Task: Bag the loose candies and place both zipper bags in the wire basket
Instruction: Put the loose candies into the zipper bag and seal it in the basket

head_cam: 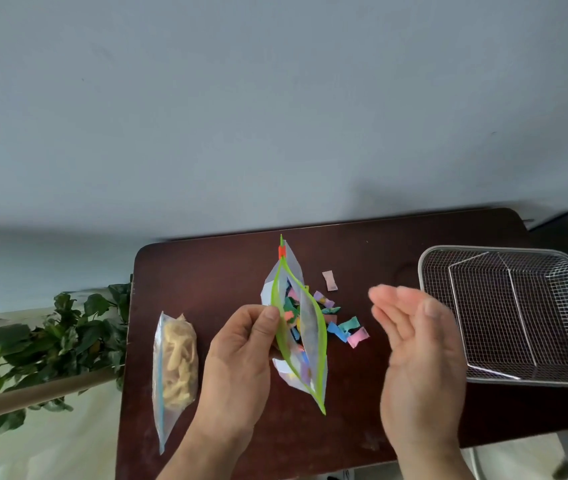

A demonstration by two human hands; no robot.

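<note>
A clear zipper bag (312, 327) with a green zip track and red slider stands open on the dark table, with several coloured candies inside. My left hand (241, 351) pinches its left rim. Several loose wrapped candies (346, 329) lie on the table just right of the bag, and one pink candy (330, 280) lies a little farther back. My right hand (414, 341) hovers flat and empty to the right of those candies, blurred. A second zipper bag (175, 368) holding pale yellow snacks lies at the left. The wire basket (424, 271) stands at the right, with no bag in it.
The dark brown table (213, 271) is small, with its back edge near a grey wall. A green leafy plant (57, 341) and a cardboard tube (33, 393) stand off the table's left side. The basket overhangs the right part of the view.
</note>
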